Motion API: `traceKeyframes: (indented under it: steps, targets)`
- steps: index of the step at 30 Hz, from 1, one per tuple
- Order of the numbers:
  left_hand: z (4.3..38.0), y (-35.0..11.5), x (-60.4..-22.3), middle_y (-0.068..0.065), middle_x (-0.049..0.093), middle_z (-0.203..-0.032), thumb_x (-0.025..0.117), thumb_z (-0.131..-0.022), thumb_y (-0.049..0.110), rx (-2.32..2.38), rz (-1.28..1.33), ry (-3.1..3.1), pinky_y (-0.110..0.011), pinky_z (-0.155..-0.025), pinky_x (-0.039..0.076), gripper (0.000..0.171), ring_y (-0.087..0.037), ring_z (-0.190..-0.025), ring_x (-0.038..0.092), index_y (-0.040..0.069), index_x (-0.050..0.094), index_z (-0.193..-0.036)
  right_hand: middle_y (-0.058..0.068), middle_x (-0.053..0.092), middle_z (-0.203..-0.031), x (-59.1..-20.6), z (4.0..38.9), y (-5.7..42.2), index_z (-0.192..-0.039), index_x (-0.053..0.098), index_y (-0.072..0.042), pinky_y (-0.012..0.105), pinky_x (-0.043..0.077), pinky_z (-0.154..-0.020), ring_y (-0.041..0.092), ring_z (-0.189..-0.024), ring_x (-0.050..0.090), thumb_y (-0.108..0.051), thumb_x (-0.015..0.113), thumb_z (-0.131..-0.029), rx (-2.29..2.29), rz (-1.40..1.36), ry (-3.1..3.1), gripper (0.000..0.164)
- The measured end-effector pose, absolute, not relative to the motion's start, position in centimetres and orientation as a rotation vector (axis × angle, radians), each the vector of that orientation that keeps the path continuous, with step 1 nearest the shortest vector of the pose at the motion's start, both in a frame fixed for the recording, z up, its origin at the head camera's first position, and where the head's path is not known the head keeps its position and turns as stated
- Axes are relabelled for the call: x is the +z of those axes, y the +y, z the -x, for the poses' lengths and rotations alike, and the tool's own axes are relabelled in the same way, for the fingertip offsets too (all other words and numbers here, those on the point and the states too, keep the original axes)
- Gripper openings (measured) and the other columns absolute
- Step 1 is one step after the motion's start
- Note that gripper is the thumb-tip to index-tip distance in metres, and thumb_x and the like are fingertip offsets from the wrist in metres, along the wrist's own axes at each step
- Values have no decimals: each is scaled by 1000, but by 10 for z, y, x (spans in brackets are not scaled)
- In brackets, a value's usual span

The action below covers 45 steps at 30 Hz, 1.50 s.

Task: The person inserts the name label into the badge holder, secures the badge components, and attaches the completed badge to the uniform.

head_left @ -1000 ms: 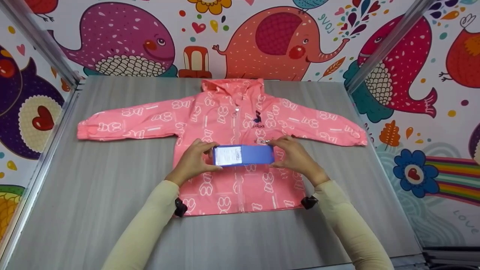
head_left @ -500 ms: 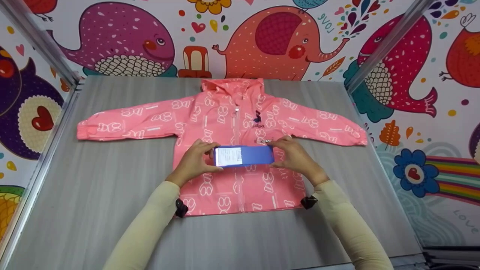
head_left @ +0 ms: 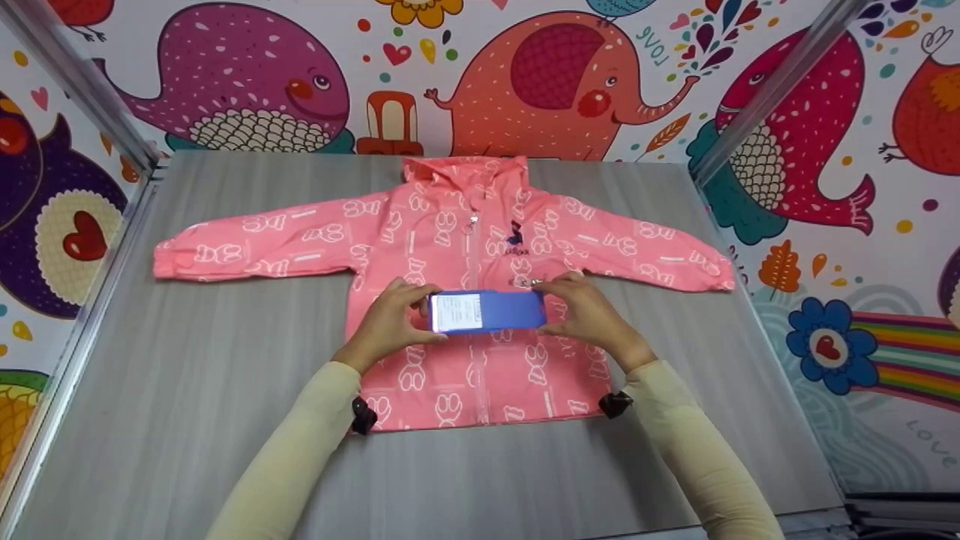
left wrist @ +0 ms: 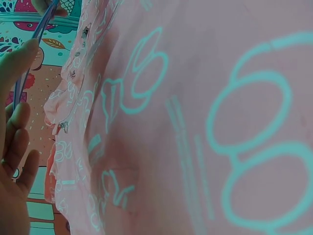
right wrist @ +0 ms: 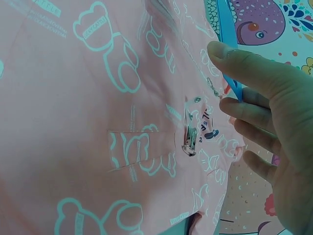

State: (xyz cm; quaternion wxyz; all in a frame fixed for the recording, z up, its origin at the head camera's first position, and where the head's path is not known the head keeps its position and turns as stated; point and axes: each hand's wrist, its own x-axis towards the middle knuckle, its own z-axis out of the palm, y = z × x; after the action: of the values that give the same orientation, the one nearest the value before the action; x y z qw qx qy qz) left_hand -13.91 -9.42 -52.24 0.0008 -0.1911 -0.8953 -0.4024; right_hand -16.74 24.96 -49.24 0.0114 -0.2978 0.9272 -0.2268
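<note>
A flat, thin blue packet with a white printed label on its left half is held level above a pink jacket. My left hand pinches its left end between thumb and fingers. At the opposite end, my right hand pinches the packet the same way. Edge-on in the right wrist view, the packet shows as a narrow blue strip. A small metal nail clipper lies on the jacket's chest, close to the right fingertips in the head view.
The jacket lies front up with both sleeves spread, its zipper pull near the collar. Grey wood-grain table surrounds it. Cartoon-printed panels and metal posts border the table at the back and sides.
The blue packet has tilted slightly between the fingers, and its label catches the light differently. Both hands and the jacket stay in nearly the same place.
</note>
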Motion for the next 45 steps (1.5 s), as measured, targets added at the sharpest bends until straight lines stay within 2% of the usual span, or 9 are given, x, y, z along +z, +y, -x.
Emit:
traceKeyframes:
  steps: [12, 20, 32, 40, 45]
  targets:
    - [140, -92, -523, -1, 59, -87, 95, -62, 31, -1271, 614, -2777, -33, -77, 44, 66, -17, -92, 45, 23, 67, -121, 6, 72, -112, -491, 167, 243, -130, 65, -12, 49, 45, -100, 26, -110, 59, -27, 94, -62, -723, 949, 2904, 75]
    - [140, -89, -521, -1, 61, -91, 94, -62, 31, -1286, 608, -2788, -34, -78, 45, 68, -17, -92, 47, 22, 66, -124, 6, 72, -116, -491, 166, 237, -130, 64, -10, 51, 43, -102, 27, -111, 58, -30, 94, -62, -724, 958, 2902, 76]
    - [139, -87, -521, -1, 63, -95, 94, -62, 28, -1322, 595, -2789, -34, -81, 46, 68, -17, -94, 47, 21, 67, -124, 3, 71, -116, -494, 166, 229, -131, 64, -15, 47, 47, -100, 24, -110, 58, -33, 93, -63, -704, 995, 2906, 76]
    - [141, -87, -520, 0, 67, -93, 95, -60, 28, -1288, 634, -2764, -33, -79, 45, 66, -17, -90, 48, 18, 69, -120, 6, 72, -116, -493, 166, 222, -126, 67, -10, 45, 46, -100, 25, -110, 58, -35, 93, -63, -726, 1090, 2902, 73]
    - [141, -87, -520, 0, 68, -91, 95, -60, 30, -1270, 640, -2759, -34, -78, 46, 66, -17, -89, 48, 18, 69, -119, 5, 73, -118, -492, 166, 219, -126, 67, -10, 44, 45, -101, 24, -111, 58, -36, 92, -64, -690, 1130, 2906, 71]
